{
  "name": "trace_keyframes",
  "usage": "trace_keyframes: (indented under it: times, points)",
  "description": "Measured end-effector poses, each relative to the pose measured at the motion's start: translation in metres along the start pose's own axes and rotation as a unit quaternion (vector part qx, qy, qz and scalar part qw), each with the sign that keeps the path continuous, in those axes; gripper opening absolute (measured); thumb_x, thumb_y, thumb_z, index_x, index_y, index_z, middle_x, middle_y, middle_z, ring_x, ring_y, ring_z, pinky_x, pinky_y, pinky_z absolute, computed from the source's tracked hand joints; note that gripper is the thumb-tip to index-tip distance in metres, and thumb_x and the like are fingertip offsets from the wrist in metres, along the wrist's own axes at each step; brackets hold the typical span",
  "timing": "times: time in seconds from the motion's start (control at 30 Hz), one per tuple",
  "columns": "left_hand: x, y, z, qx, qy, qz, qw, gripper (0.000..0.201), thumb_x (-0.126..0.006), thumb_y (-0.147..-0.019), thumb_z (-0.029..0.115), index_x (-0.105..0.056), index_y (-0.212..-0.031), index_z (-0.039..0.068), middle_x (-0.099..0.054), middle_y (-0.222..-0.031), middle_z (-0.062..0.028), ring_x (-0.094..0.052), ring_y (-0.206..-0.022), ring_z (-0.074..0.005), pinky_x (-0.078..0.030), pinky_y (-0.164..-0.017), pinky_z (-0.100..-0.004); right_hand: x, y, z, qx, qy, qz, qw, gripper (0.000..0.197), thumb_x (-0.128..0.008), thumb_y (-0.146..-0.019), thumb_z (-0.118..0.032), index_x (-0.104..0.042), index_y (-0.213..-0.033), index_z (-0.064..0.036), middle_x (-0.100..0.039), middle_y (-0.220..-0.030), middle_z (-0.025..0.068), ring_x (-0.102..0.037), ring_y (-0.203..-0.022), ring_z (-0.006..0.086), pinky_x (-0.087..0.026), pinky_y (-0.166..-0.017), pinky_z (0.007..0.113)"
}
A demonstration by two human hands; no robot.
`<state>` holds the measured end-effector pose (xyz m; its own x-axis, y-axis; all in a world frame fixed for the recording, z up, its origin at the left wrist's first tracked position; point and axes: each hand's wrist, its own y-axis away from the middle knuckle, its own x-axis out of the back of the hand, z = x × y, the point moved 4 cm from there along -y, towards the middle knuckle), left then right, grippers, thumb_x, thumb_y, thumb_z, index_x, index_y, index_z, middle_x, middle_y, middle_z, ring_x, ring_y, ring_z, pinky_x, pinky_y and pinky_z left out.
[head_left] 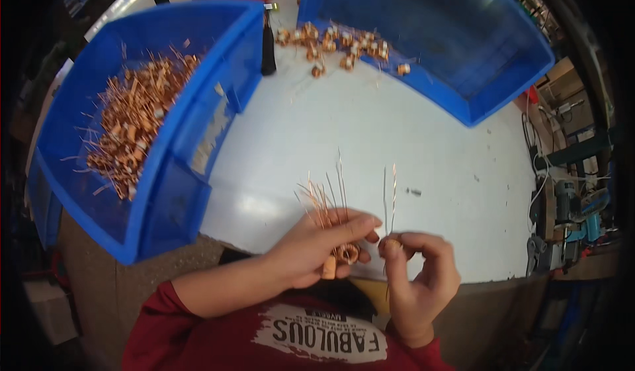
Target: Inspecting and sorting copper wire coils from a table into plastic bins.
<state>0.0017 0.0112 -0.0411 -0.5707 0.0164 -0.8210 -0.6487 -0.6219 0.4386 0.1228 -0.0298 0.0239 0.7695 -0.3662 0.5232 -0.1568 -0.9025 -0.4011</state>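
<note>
Several copper-wound coils [347,254] sit in my left hand [324,242], their bodies showing below the fingers and their long wire leads fanning up past the knuckles. Just right of it, my right hand [423,268] pinches a single copper coil [391,244] between thumb and forefinger. Two leads of that coil point upward, one bright copper and twisted-looking, the other darker. The two hands are close together above the near edge of the white table [456,192].
A blue bin [178,133] heaped with copper coils [135,123] stands at the left. Farther back, loose coils [347,43] lie before a tilted blue bin [456,53]. A black-handled tool [268,50] rests between the bins. Small dark bits [413,191] dot the tabletop.
</note>
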Motion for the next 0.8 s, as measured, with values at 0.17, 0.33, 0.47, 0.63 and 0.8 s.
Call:
trace_keyframes:
  times: [0.17, 0.33, 0.47, 0.63, 0.8]
  points:
    - [0.012, -0.021, -0.006, -0.028, -0.082, 0.004, 0.996, 0.023, -0.062, -0.083, 0.013, -0.056, -0.099, -0.002, -0.059, -0.076, -0.0102, -0.051, -0.050, -0.0086, -0.036, -0.034, -0.0155, -0.011, -0.003, 0.032, 0.020, -0.040, 0.020, 0.999, 0.021, -0.068, -0.067, 0.004, -0.057, -0.085, 0.0005, -0.061, -0.075, 0.0071, -0.049, -0.058, 0.0123, -0.042, -0.053, 0.020]
    - [0.015, -0.034, -0.013, -0.045, -0.014, -0.053, 0.997, 0.029, -0.067, -0.079, 0.010, -0.056, -0.103, -0.002, -0.061, -0.084, -0.0120, -0.056, -0.059, -0.0113, -0.039, -0.036, -0.0164, -0.014, -0.008, 0.036, 0.057, -0.028, 0.004, 0.998, 0.022, -0.069, -0.067, 0.004, -0.058, -0.085, 0.0014, -0.059, -0.076, 0.0076, -0.049, -0.059, 0.0129, -0.042, -0.052, 0.021]
    - [0.015, -0.043, -0.019, -0.025, -0.020, -0.062, 0.998, 0.031, -0.062, -0.082, 0.012, -0.053, -0.108, -0.002, -0.059, -0.091, -0.0135, -0.049, -0.050, -0.0087, -0.035, -0.034, -0.0153, -0.013, -0.007, 0.042, 0.069, -0.038, -0.009, 0.997, 0.022, -0.068, -0.067, 0.005, -0.058, -0.086, 0.0026, -0.057, -0.081, 0.0094, -0.049, -0.060, 0.0135, -0.042, -0.053, 0.021]
    - [0.019, -0.044, -0.019, 0.004, -0.010, -0.016, 1.000, 0.031, -0.059, -0.084, 0.012, -0.050, -0.111, -0.002, -0.058, -0.096, -0.0152, -0.049, -0.051, -0.0102, -0.034, -0.034, -0.0156, -0.013, -0.009, 0.050, 0.052, -0.045, -0.057, 0.996, 0.021, -0.067, -0.067, 0.006, -0.058, -0.085, 0.0031, -0.057, -0.087, 0.0113, -0.050, -0.064, 0.0148, -0.043, -0.057, 0.023]
    - [0.022, -0.041, -0.030, -0.001, 0.020, -0.060, 0.998, 0.034, -0.057, -0.085, 0.013, -0.048, -0.114, -0.001, -0.057, -0.094, -0.0144, -0.050, -0.053, -0.0126, -0.036, -0.035, -0.0171, 0.000, -0.001, 0.086, 0.005, -0.060, -0.140, 0.988, 0.031, -0.067, -0.067, 0.005, -0.056, -0.096, 0.0032, -0.056, -0.094, 0.0141, -0.054, -0.075, 0.0174, -0.044, -0.065, 0.024]
